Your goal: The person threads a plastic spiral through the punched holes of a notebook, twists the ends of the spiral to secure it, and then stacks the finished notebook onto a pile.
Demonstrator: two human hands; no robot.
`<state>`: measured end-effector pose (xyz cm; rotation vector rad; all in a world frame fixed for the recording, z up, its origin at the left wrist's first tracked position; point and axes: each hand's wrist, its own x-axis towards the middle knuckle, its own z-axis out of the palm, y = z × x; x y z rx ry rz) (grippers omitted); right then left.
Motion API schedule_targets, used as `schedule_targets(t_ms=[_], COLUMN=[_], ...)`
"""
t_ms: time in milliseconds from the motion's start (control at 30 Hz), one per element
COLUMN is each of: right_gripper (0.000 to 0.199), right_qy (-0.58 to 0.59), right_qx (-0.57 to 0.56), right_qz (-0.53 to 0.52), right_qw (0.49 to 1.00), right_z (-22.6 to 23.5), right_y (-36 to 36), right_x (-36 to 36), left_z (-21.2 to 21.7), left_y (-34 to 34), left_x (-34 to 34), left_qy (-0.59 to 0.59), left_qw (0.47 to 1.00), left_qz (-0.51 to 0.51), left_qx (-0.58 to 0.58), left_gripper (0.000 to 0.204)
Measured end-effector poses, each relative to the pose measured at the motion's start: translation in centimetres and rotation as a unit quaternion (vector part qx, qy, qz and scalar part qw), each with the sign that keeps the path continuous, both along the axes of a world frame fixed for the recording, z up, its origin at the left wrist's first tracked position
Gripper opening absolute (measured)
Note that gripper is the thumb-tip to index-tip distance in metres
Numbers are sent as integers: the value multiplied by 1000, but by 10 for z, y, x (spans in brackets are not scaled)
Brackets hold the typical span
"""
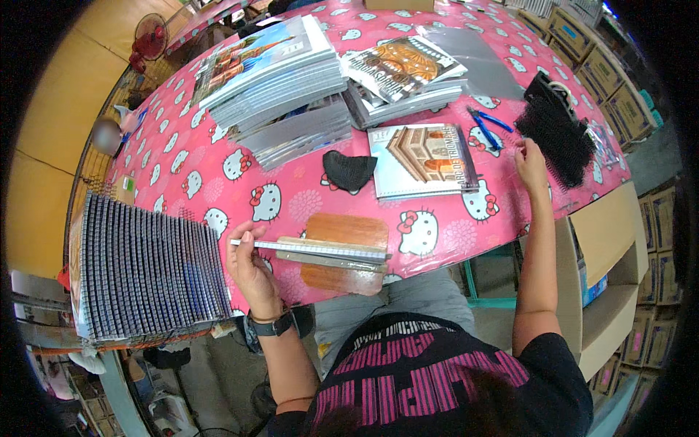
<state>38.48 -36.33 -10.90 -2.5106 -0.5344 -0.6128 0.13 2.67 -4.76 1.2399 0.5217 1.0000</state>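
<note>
My left hand (255, 273) is closed, thumb and fingers pinching the left end of a thin white-edged pad of sheets (328, 251), seen edge-on. That pad stands in the slot of a wooden jig (346, 227) at the table's near edge. Out to the right, my right hand (533, 166) has its fingers bent together beside a heap of black binding wires (557, 135). What those fingers hold, if anything, is too small to make out. Blue-handled pliers (489, 125) lie just beyond that hand. A black cloth piece (349, 171) rests behind the jig.
Tall stacks of picture-covered calendars (280, 95) and booklets (408, 69) stand at the back, a smaller stack (422, 160) nearer. Wire-bound calendars (149, 269) stand in a row at left. An open carton (608, 269) is at right. Pink patterned cloth (306, 200) covers the table.
</note>
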Motion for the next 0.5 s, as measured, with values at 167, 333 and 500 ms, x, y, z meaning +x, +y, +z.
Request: schedule_targets(t_ms=[167, 333, 500], right_gripper=[31, 30, 27], right_qy=[228, 299, 305], right_qx=[121, 172, 126], right_qz=[195, 388, 419], right_qw=[946, 855, 846], right_z=[96, 121, 126], right_y=[75, 113, 120], right_x=[-123, -207, -229], left_z=[24, 43, 30], left_y=[-36, -110, -118], left_x=[2, 17, 40], left_qy=[161, 237, 248], left_qw=[907, 814, 807], left_qz=[199, 5, 32], left_qx=[335, 530, 535], left_gripper=[60, 69, 32])
